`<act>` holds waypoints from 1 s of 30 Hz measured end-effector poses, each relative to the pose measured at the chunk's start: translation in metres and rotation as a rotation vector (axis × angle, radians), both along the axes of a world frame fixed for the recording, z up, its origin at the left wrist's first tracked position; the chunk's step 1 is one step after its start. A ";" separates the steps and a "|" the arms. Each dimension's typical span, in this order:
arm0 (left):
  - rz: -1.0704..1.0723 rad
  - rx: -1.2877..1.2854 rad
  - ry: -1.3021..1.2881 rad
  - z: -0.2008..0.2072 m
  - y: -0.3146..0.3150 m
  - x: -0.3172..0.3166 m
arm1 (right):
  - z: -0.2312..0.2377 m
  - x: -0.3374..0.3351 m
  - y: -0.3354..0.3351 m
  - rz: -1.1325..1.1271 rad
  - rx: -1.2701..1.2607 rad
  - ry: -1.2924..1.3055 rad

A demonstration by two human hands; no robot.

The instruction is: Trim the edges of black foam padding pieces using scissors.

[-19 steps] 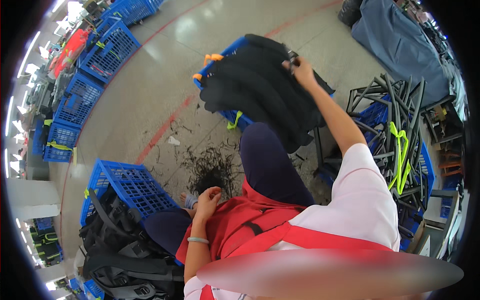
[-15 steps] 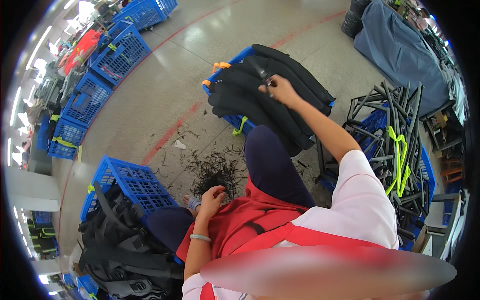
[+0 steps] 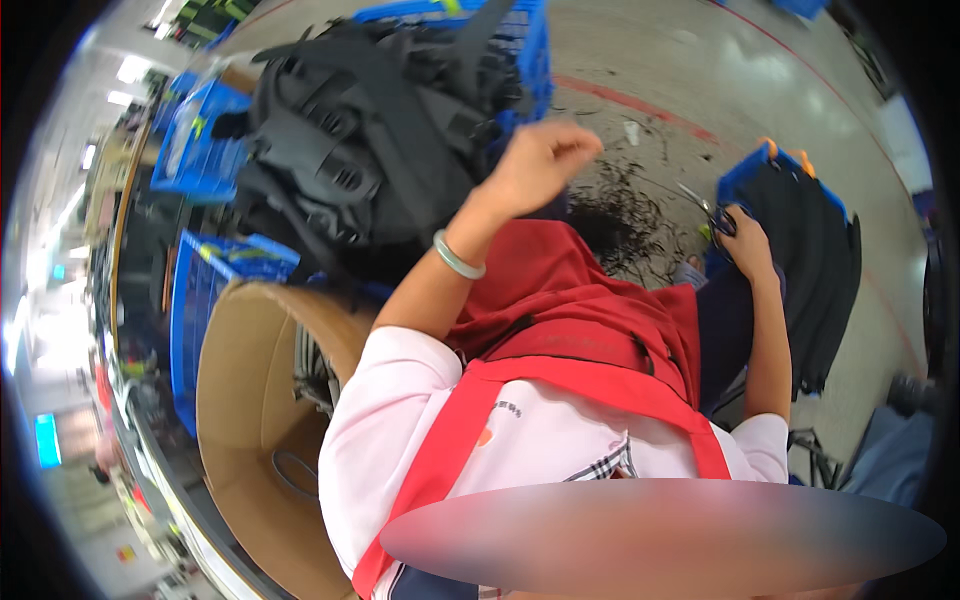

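Note:
My right hand (image 3: 745,243) grips a pair of scissors (image 3: 716,218) by their dark handles, with the blades pointing up and left. It is beside a blue crate (image 3: 735,187) draped with long black padded pieces (image 3: 815,250). My left hand (image 3: 545,168), slightly blurred, is raised near a heap of black straps and harness pieces with buckles (image 3: 345,150). Its fingers are curled together and nothing shows between them. A red apron (image 3: 575,275) covers my lap. Between my hands, farther off, black scraps (image 3: 620,220) lie piled on the floor.
Close on my left stands an open cardboard box (image 3: 235,400) with grey material inside. Blue crates (image 3: 205,140) line the left side, and another crate rim (image 3: 540,70) shows behind the straps. A red line (image 3: 640,105) crosses the floor. Blue-grey cloth (image 3: 890,460) is at the lower right.
The view has swung left. My left hand has risen from my lap toward the straps. My right hand, still holding the scissors, has drawn back from over the black padded pieces.

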State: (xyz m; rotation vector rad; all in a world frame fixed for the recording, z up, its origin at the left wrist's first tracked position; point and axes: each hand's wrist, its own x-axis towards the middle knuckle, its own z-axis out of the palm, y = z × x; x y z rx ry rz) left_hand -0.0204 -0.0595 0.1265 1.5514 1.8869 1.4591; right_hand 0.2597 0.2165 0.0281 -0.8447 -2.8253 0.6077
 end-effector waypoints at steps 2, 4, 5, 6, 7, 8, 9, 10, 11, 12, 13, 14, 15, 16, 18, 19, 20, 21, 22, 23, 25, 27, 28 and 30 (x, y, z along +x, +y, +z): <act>0.206 0.139 0.004 0.031 -0.032 -0.032 | 0.004 -0.007 -0.011 0.039 0.039 -0.026; 0.466 0.263 0.109 0.040 -0.061 -0.068 | 0.003 -0.009 -0.011 -0.026 0.027 -0.070; 0.633 0.244 0.326 0.043 -0.080 -0.086 | -0.001 -0.013 -0.010 -0.003 0.013 0.003; 0.786 0.222 0.545 0.041 -0.093 -0.101 | -0.002 -0.015 -0.011 0.009 0.010 0.003; 0.794 0.218 0.550 0.029 -0.101 -0.115 | -0.001 -0.017 -0.012 -0.001 0.000 -0.007; 0.951 0.074 0.628 0.007 -0.111 -0.128 | 0.001 -0.018 -0.014 -0.011 -0.011 -0.016; 1.099 -0.069 0.700 -0.016 -0.117 -0.135 | -0.001 -0.017 -0.014 -0.008 -0.013 -0.013; 1.038 -0.209 0.650 -0.034 -0.122 -0.138 | -0.004 -0.018 -0.012 -0.007 -0.012 0.021; 1.037 -0.253 0.681 -0.042 -0.115 -0.133 | -0.008 -0.016 -0.009 -0.019 -0.006 0.048; 1.038 -0.302 0.714 -0.047 -0.110 -0.122 | -0.007 -0.015 -0.007 -0.029 -0.010 0.048; 1.043 -0.350 0.698 -0.046 -0.107 -0.119 | -0.006 -0.015 -0.004 -0.010 -0.005 0.051; 1.035 -0.352 0.701 -0.042 -0.105 -0.122 | -0.007 -0.016 -0.003 0.011 0.001 0.055; 1.054 -0.362 0.688 -0.038 -0.101 -0.122 | -0.008 -0.015 -0.002 0.002 -0.003 0.065; 1.073 -0.370 0.675 -0.033 -0.097 -0.122 | -0.010 -0.014 0.000 -0.002 -0.005 0.063; 1.079 -0.334 0.656 -0.026 -0.093 -0.118 | -0.014 -0.008 0.002 -0.015 -0.016 0.095; 1.088 -0.296 0.637 -0.024 -0.090 -0.114 | -0.014 -0.003 0.004 -0.035 -0.014 0.094; 1.065 -0.284 0.638 -0.024 -0.087 -0.112 | -0.012 0.003 0.007 -0.048 -0.029 0.095; 1.013 -0.132 0.551 -0.022 -0.082 -0.110 | -0.006 0.011 0.007 -0.069 -0.039 0.106; 0.951 0.020 0.461 -0.023 -0.079 -0.112 | 0.002 0.010 -0.002 -0.080 -0.071 0.094; 0.874 0.167 0.313 -0.030 -0.088 -0.120 | 0.009 0.007 -0.008 -0.098 -0.098 0.091; 0.715 0.340 -0.198 -0.046 -0.094 -0.124 | -0.007 0.003 -0.007 -0.030 -0.060 0.175; 0.541 0.300 -0.899 -0.012 -0.078 -0.086 | -0.015 0.007 -0.007 -0.089 -0.144 0.250; 0.514 0.327 -0.910 -0.006 -0.075 -0.078 | -0.025 0.003 -0.004 -0.125 -0.165 0.276; 0.317 0.379 -0.983 0.004 -0.060 -0.066 | -0.015 -0.018 -0.023 -0.190 -0.261 0.366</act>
